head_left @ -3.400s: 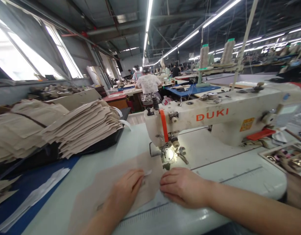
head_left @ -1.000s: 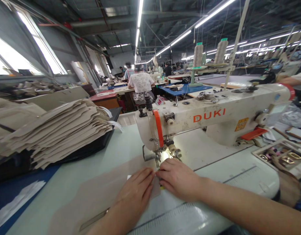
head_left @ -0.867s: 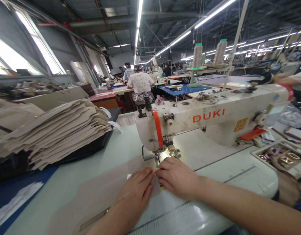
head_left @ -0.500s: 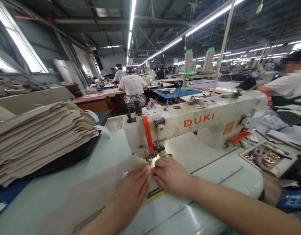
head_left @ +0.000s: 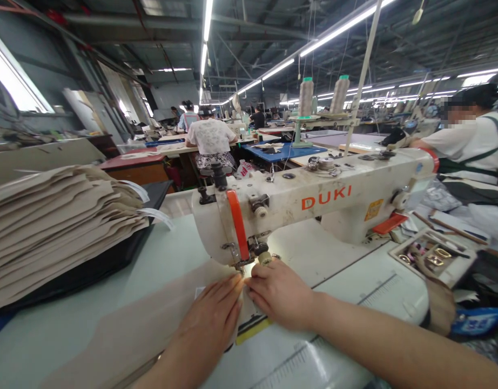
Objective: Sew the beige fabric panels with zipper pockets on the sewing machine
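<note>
A pale beige fabric piece (head_left: pixel 123 329) lies on the table and runs up under the needle area of a white sewing machine (head_left: pixel 289 202). My left hand (head_left: pixel 212 308) rests flat on this fabric, its outstretched fingertips just in front of the presser foot (head_left: pixel 241 268). Close on the right, my right hand (head_left: pixel 279 292) has its fingers bent and drawn together beside the fabric's edge; what they pinch is hidden. Both hands' fingertips nearly meet at the lit needle spot.
A tall stack of beige fabric pieces (head_left: pixel 62 216) stands at left on black material. At right sits a tray of metal buckles (head_left: pixel 433 256). Thread cones (head_left: pixel 306 97) rise behind the machine. One co-worker (head_left: pixel 471 135) is at right; others sit farther back.
The camera view has shifted slightly, so most things appear a little farther left. Both hands keep nearly the same place and pose at the needle.
</note>
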`<action>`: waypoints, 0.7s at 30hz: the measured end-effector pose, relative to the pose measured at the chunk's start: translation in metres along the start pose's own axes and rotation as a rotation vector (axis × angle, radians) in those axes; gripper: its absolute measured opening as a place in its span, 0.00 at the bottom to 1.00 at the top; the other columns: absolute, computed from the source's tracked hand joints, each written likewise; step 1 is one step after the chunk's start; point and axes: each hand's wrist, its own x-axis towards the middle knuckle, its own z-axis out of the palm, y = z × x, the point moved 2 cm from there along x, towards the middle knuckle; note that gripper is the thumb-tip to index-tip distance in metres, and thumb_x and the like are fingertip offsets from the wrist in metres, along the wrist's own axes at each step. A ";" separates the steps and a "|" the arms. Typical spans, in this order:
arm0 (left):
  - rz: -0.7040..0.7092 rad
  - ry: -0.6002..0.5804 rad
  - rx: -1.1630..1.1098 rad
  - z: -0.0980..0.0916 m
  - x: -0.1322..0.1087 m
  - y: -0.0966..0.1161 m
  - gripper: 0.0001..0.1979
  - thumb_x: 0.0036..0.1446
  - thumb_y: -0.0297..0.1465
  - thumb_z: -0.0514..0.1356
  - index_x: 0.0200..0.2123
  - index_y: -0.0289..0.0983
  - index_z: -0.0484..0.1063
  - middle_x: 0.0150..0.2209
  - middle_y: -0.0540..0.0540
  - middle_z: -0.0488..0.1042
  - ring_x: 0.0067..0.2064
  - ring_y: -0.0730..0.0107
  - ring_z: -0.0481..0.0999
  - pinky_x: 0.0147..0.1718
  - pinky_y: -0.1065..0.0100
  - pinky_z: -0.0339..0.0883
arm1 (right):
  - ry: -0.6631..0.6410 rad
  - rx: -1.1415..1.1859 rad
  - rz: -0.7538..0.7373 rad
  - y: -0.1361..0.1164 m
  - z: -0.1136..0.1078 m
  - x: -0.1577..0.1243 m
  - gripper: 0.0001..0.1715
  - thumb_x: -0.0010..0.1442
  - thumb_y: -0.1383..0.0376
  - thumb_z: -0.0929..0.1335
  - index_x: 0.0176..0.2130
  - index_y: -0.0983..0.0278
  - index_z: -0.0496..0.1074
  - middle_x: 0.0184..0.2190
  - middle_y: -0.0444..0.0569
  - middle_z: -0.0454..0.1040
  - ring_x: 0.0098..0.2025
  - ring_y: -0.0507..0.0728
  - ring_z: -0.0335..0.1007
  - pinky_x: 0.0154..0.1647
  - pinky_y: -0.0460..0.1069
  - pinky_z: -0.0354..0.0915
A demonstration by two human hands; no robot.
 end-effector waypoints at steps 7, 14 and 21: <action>-0.073 -0.048 -0.084 0.000 -0.002 -0.001 0.18 0.66 0.26 0.49 0.50 0.34 0.77 0.50 0.39 0.80 0.50 0.58 0.80 0.49 0.57 0.76 | 0.015 0.001 -0.002 -0.001 0.000 -0.001 0.12 0.70 0.65 0.64 0.40 0.66 0.75 0.36 0.50 0.73 0.40 0.59 0.65 0.44 0.53 0.59; -0.227 -0.045 -0.229 0.000 -0.004 -0.002 0.16 0.66 0.30 0.50 0.50 0.38 0.75 0.50 0.41 0.80 0.51 0.60 0.80 0.52 0.56 0.75 | 0.006 0.006 -0.008 -0.004 -0.002 -0.003 0.11 0.70 0.66 0.64 0.39 0.66 0.75 0.36 0.49 0.73 0.39 0.58 0.64 0.42 0.53 0.58; -0.189 -0.050 -0.210 0.002 -0.003 -0.006 0.17 0.67 0.31 0.50 0.51 0.36 0.75 0.51 0.40 0.79 0.51 0.58 0.79 0.52 0.55 0.75 | 0.000 -0.012 -0.013 -0.003 -0.001 -0.001 0.11 0.69 0.67 0.64 0.38 0.67 0.75 0.35 0.51 0.72 0.39 0.59 0.64 0.41 0.53 0.59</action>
